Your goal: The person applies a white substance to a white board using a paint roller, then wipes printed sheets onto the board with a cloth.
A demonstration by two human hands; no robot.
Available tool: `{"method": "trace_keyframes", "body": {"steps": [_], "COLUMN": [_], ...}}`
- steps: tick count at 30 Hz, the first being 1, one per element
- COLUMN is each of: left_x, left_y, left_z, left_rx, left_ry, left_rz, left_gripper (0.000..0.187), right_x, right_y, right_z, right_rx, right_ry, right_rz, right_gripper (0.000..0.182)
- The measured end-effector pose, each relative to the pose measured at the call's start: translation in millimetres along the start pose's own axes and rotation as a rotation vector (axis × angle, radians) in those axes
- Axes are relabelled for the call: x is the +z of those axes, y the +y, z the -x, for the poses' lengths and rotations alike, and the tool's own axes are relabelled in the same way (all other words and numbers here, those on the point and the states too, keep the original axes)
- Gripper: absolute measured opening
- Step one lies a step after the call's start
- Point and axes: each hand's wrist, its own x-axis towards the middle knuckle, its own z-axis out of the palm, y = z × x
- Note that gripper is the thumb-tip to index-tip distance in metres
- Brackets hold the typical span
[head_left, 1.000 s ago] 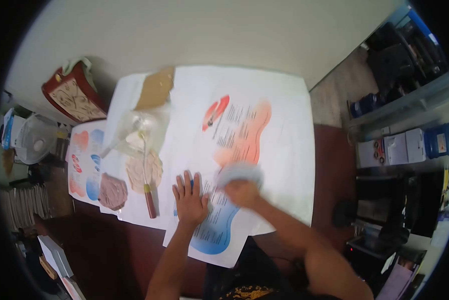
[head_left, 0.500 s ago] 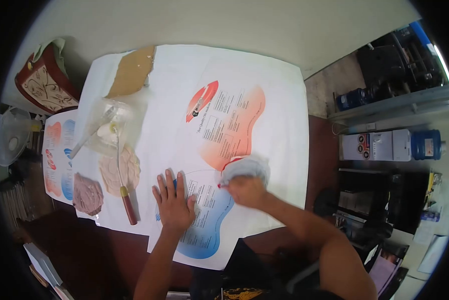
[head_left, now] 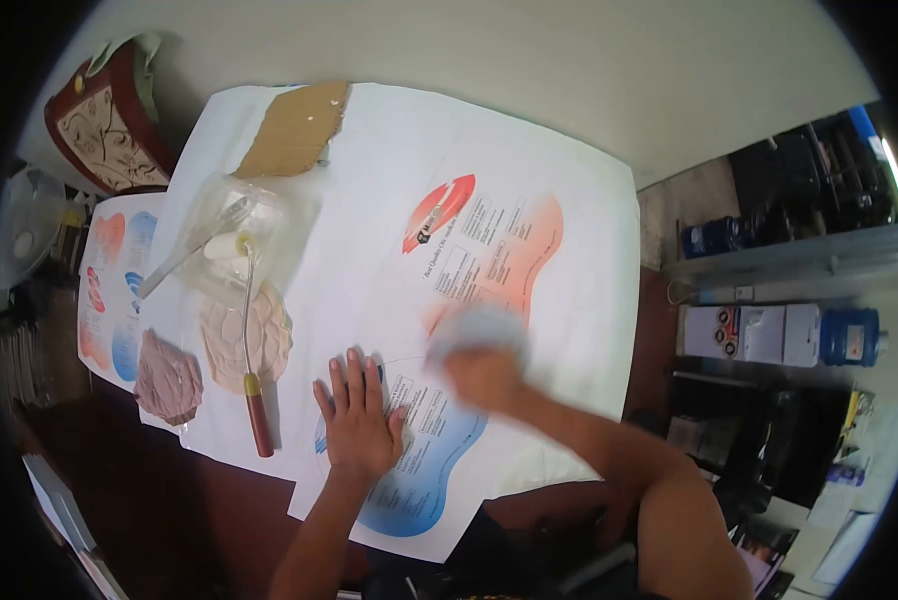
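Note:
My left hand [head_left: 361,420] lies flat with its fingers spread on a printed sheet [head_left: 544,235] bearing a red shape and a blue shape. In my right hand [head_left: 484,380] is a bunched grey-white cloth [head_left: 484,335], blurred by motion, over the sheet between the two printed shapes. To the left, a paint roller [head_left: 231,248] with a brown handle rests partly in a clear plastic tray [head_left: 284,215], beside a flat brush [head_left: 194,248]. Below the tray lie a crumpled beige cloth [head_left: 269,340] and a mauve cloth [head_left: 169,378].
A piece of brown cardboard [head_left: 294,130] lies at the table's far left. Another printed sheet [head_left: 109,250] is at the left edge, near a dark red patterned chair [head_left: 109,125]. Shelves and a blue water jug [head_left: 849,336] stand at the right.
The view has shifted slightly, moving the sheet right in the picture. My right hand and the cloth have moved slightly left across the sheet. My left hand remains flat on it.

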Motion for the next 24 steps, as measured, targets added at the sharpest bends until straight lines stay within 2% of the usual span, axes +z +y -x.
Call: {"method": "trace_keyframes", "body": {"steps": [3, 4, 5, 6, 7, 8, 10, 13, 14, 15, 16, 19, 20, 21, 23, 24], "left_x": [-4.0, -3.9, -3.6, -2.4, -1.0, 0.7, -2.5, -0.2, -0.3, -1.6, -3.0, 1.0, 0.0, -0.8, 1.5, 1.7], "left_y": [-0.3, -0.4, -0.1, 1.0, -1.5, -4.3, -0.8, -4.3, -4.2, -3.9, -4.4, -2.8, -2.3, -3.6, -5.5, -3.2], "left_z": [-1.1, -0.7, 2.7, 1.1, -1.4, -3.5, -2.4, 0.1, 0.3, 0.4, 1.0, 1.6, 0.2, 0.3, -2.8, 0.1], "left_rx": [0.007, -0.001, 0.003, 0.001, -0.005, -0.016, 0.000, 0.003, 0.015, 0.020, 0.014, 0.006, 0.011, 0.007, 0.000, 0.008], "left_ry": [-0.040, -0.057, -0.072, -0.071, -0.067, -0.052, -0.025, 0.009, 0.028, 0.028, 0.014, -0.025, -0.025, -0.021, 0.005, 0.006], "left_rz": [0.003, 0.005, 0.001, -0.009, -0.025, -0.026, -0.004, 0.012, 0.031, 0.027, 0.029, 0.032, 0.029, 0.022, -0.014, -0.026], "left_gripper": [0.074, 0.074, 0.074, 0.074, 0.074, 0.074, 0.075, 0.075, 0.075, 0.075, 0.075, 0.075, 0.075, 0.075, 0.075, 0.075], "right_x": [-31.4, -51.4, -74.5, -92.8, -116.5, -131.4, -160.4, -145.8, -114.3, -99.6, -50.8, -88.3, -91.4, -102.1, -140.6, -146.4], "right_y": [-0.9, 20.1, 46.9, 84.3, 106.8, 123.7, 129.2, 101.5, 93.2, 61.7, 63.2, 46.4, 71.4, 102.4, 140.1, 150.5], "right_z": [-20.9, -62.2, -115.0, -164.4, -201.6, -241.3, -264.1, -235.5, -204.3, -162.9, -125.1, -97.0, -124.7, -161.7, -225.0, -251.6], "right_rx": [-0.395, -0.284, -0.026, 0.003, -0.026, 0.141, 0.451, 0.394, 0.269, 0.261, -0.101, -0.213, -0.018, 0.050, 0.169, 0.381], "right_ry": [0.264, 0.286, 0.179, 0.294, 0.403, 0.395, 0.509, 0.382, 0.428, 0.294, 0.721, 0.503, 0.299, 0.354, 0.374, 0.463], "right_rz": [-0.017, 0.225, 0.120, 0.050, 0.129, 0.228, 0.091, 0.058, 0.053, 0.074, 0.389, 0.098, 0.210, 0.271, 0.315, 0.208], "right_gripper": [0.008, 0.008, 0.010, 0.013, 0.018, 0.026, 0.033, 0.037, 0.036, 0.027, 0.014, 0.012, 0.012, 0.013, 0.027, 0.031]}}
